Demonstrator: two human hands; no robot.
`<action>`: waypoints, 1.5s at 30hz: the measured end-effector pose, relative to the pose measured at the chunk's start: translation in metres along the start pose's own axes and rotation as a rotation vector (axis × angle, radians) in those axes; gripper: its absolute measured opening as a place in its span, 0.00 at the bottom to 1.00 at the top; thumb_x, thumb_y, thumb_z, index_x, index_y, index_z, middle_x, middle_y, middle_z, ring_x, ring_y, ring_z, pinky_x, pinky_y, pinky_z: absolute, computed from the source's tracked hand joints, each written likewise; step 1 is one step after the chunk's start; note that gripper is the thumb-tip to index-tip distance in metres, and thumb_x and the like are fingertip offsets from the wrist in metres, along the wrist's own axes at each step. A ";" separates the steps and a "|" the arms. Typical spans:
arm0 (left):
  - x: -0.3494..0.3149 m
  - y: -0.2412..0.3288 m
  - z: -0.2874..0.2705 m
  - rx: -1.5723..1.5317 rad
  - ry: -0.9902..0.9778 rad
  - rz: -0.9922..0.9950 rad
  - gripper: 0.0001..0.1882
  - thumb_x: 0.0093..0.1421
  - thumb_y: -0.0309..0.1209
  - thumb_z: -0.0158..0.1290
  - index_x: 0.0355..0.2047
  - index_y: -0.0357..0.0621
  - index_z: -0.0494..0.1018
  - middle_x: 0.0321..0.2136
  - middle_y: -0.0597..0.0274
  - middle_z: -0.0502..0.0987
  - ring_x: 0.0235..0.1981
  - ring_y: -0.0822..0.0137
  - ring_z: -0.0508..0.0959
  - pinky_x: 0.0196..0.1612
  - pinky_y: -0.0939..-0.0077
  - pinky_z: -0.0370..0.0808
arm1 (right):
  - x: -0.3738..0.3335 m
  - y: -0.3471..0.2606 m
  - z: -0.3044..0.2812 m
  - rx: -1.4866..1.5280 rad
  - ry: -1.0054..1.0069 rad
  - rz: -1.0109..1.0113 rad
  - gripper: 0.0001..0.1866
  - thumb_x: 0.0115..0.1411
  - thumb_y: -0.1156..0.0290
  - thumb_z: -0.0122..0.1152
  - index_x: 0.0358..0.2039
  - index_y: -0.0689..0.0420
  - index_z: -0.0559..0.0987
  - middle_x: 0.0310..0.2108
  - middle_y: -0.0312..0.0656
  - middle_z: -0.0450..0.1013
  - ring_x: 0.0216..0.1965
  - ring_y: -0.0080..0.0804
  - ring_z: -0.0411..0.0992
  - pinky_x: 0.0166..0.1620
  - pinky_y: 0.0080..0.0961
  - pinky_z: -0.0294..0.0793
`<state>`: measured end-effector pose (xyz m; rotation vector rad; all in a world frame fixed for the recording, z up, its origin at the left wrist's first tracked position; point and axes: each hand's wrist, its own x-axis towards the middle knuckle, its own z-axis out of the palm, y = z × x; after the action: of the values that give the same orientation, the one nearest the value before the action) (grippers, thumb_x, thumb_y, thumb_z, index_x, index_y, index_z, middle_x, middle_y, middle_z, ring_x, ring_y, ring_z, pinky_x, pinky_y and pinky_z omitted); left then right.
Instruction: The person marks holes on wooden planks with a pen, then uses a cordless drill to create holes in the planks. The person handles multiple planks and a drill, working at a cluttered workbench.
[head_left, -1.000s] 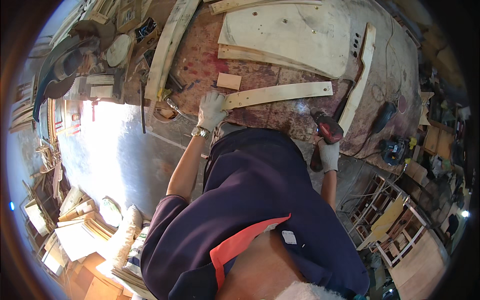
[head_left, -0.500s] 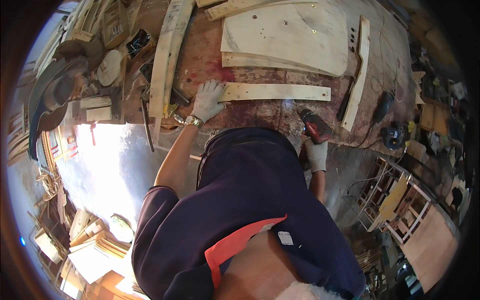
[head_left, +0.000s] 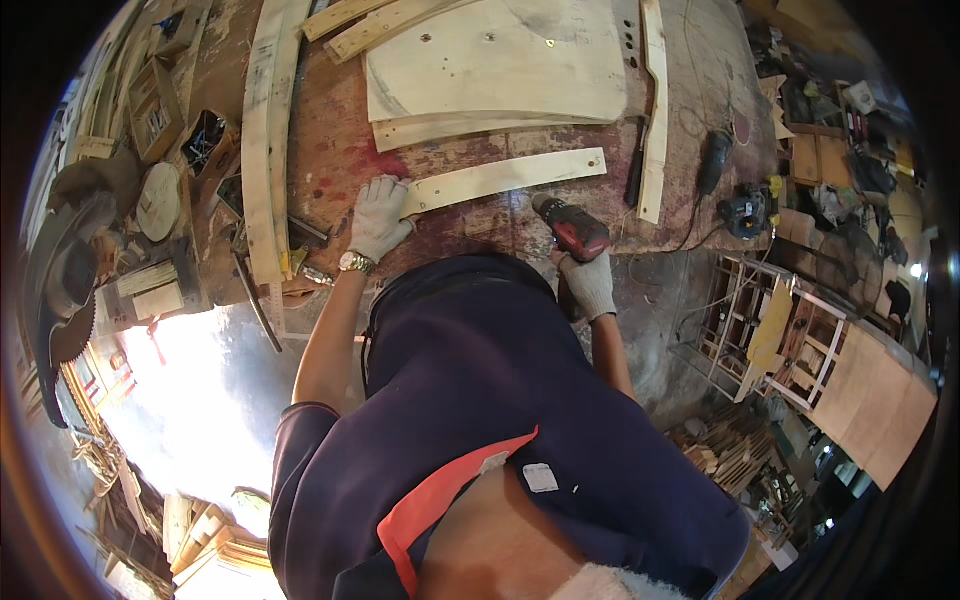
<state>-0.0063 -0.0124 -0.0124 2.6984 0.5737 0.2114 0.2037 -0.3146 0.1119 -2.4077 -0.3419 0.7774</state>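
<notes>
Worktop (head_left: 345, 125): worn and red-stained, spread before my waist, which probably suits looking straight down on what I handle.
Curved wooden strip (head_left: 505, 180): lying across the near part of the worktop, its left end at my left hand (head_left: 378, 222), its right end angled slightly away from me. Placed so close, I judge, because both arms reach it with bent elbows.
Left fingers: gloved, closed about the strip's left end with the thumb at its near edge, seemingly to steady it from the end and leave its length uncovered. How hard they press, I cannot tell.
Right hand (head_left: 587, 283): gloved too, fingers wrapped around the grip of the red-and-black cordless drill (head_left: 577, 232).
Drill's nose: turned toward the strip, on its near side and apart from it; held low, likely to keep the weight near my body. Whether it touches the worktop, I cannot tell.
Wide pale panel (head_left: 490, 75): lying beyond the strip, perhaps put there to stay within reach without crowding my hands.
Notched wooden piece (head_left: 653, 120): set off to the right, with a dark slim tool (head_left: 636, 160) just beside it.
Long slats (head_left: 265, 140): lying lengthwise away from me on the left, presumably because they fit best that way.
</notes>
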 end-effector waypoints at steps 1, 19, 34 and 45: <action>-0.001 0.001 0.000 0.005 0.015 -0.001 0.37 0.45 0.43 0.71 0.54 0.44 0.73 0.48 0.56 0.74 0.54 0.54 0.73 0.58 0.57 0.68 | 0.001 0.000 -0.002 -0.021 0.004 -0.022 0.24 0.52 0.66 0.74 0.48 0.61 0.81 0.41 0.47 0.80 0.42 0.42 0.80 0.45 0.36 0.77; -0.059 0.023 0.024 0.063 0.193 -0.168 0.28 0.43 0.40 0.71 0.43 0.44 0.76 0.41 0.55 0.76 0.47 0.49 0.74 0.51 0.53 0.69 | 0.035 0.055 -0.014 0.211 -0.025 0.066 0.16 0.56 0.64 0.72 0.42 0.58 0.83 0.31 0.41 0.81 0.33 0.34 0.80 0.38 0.34 0.76; -0.048 0.028 0.014 -0.014 0.220 -0.254 0.30 0.40 0.38 0.73 0.45 0.48 0.77 0.41 0.57 0.75 0.47 0.52 0.74 0.52 0.55 0.70 | 0.037 0.032 -0.013 0.357 -0.086 0.017 0.09 0.57 0.72 0.70 0.39 0.58 0.84 0.29 0.36 0.80 0.29 0.27 0.77 0.34 0.29 0.74; -0.044 0.038 0.017 -0.078 0.313 -0.233 0.28 0.40 0.39 0.72 0.42 0.45 0.77 0.40 0.57 0.74 0.47 0.51 0.74 0.52 0.55 0.71 | 0.037 0.028 0.006 -0.078 -0.079 -0.170 0.18 0.55 0.61 0.74 0.42 0.59 0.83 0.36 0.43 0.82 0.39 0.42 0.81 0.45 0.38 0.77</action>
<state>-0.0286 -0.0682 -0.0169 2.5120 0.9423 0.5845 0.2318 -0.3193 0.0748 -2.3864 -0.6108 0.7964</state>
